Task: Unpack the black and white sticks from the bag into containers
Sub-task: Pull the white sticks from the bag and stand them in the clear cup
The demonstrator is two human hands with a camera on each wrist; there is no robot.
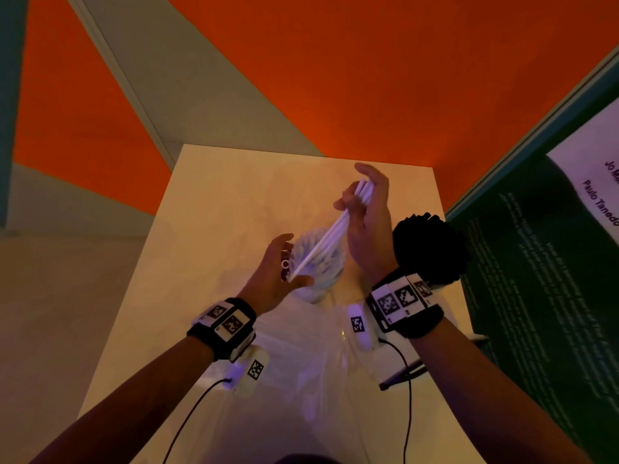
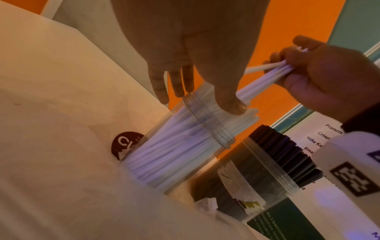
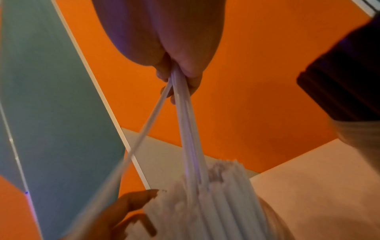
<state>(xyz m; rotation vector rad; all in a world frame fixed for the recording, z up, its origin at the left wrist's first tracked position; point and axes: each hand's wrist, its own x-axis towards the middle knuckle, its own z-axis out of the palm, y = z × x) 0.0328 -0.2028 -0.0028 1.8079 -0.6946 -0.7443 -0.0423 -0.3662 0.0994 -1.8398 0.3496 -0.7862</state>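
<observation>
Right hand gripping a bundle of white sticks over the full clear container, left hand loosely spread at its rim.

The white sticks look like smooth, matt plastic, packed in a clear, glossy plastic container with a ribbed, threaded neck. At its 4 o'clock, a second clear plastic container holds matt black sticks. The bag at 6 o'clock is thin, shiny see-through film on a smooth, pale matt table.
</observation>
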